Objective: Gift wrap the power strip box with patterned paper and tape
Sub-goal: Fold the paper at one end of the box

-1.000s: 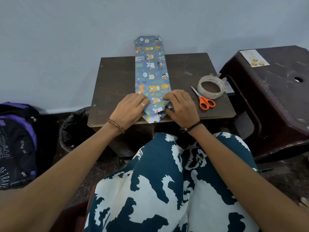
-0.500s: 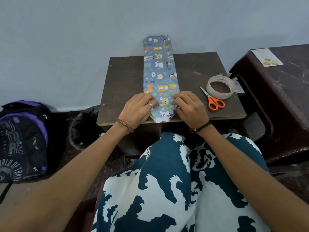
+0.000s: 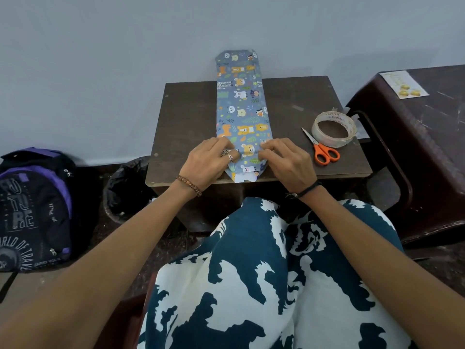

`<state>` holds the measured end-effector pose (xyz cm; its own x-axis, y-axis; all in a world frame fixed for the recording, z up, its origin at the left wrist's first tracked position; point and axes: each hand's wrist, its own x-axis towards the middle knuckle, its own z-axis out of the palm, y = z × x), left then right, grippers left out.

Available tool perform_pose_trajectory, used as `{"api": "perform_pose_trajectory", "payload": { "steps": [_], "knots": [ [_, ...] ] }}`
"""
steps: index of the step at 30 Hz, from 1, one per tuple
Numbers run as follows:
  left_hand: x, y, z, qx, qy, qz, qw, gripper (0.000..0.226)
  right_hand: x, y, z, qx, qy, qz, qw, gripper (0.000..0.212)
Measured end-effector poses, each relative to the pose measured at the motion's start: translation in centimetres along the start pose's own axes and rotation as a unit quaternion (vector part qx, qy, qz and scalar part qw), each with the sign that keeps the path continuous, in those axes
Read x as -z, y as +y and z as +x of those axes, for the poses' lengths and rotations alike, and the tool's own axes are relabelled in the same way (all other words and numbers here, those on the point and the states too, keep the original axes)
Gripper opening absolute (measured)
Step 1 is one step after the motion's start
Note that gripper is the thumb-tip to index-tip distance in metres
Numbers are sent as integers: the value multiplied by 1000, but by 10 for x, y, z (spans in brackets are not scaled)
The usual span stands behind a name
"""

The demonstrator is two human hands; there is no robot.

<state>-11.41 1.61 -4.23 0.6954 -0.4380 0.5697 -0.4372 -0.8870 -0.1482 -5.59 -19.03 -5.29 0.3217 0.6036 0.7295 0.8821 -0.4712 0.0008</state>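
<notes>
The box (image 3: 242, 114), already sheathed in patterned paper (image 3: 247, 96), lies flat on the surface (image 3: 186, 117), its long axis running straight away from the person: far end against the wall and past the surface's back edge, near end at the front edge. At that near end the paper tapers into a folded flap (image 3: 245, 173) whose white underside shows

The left hand (image 3: 207, 163) presses on the box's near-left edge, fingers (image 3: 221, 147) together and flat on the paper; the right hand (image 3: 286, 162) mirrors it on the near-right edge, fingers (image 3: 270, 147) together and bent down onto the fold. Neither hand clamps anything; both bear down

Judging by its shape, the box is long, narrow and stiff, probably light, so it should resist pressing without buckling. The paper is thin and glossy, likely to slide, spring open or tear at a corner if tugged. The best hold seems to be across the box's near end, one hand pinning the flap while the other is free

Right of the box lie the scissors (image 3: 323, 149) and, just beyond them, the tape (image 3: 334, 128), both within easy reach of the right hand
</notes>
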Motion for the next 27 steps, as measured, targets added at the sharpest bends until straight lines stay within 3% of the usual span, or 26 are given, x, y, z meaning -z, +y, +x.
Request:
{"api": "perform_pose_trajectory", "payload": {
  "steps": [6,12,18,24,27],
  "knots": [
    [8,3,0,55,-51,-36,996,13,2,0,-3,-9,-4,13,1000,10],
    [15,-5,-5,22,-75,-68,995,26,5,-3,-7,-48,-36,51,997,13],
    [15,4,-5,66,-47,-97,992,30,-7,-6,-5,-96,-23,21,995,13],
    [-1,16,-3,126,-29,-2,992,7,-10,-6,0,-146,11,74,987,45],
    [-3,16,-3,116,-13,21,993,15,-12,-8,3,-154,17,77,985,53]
  ]
}}
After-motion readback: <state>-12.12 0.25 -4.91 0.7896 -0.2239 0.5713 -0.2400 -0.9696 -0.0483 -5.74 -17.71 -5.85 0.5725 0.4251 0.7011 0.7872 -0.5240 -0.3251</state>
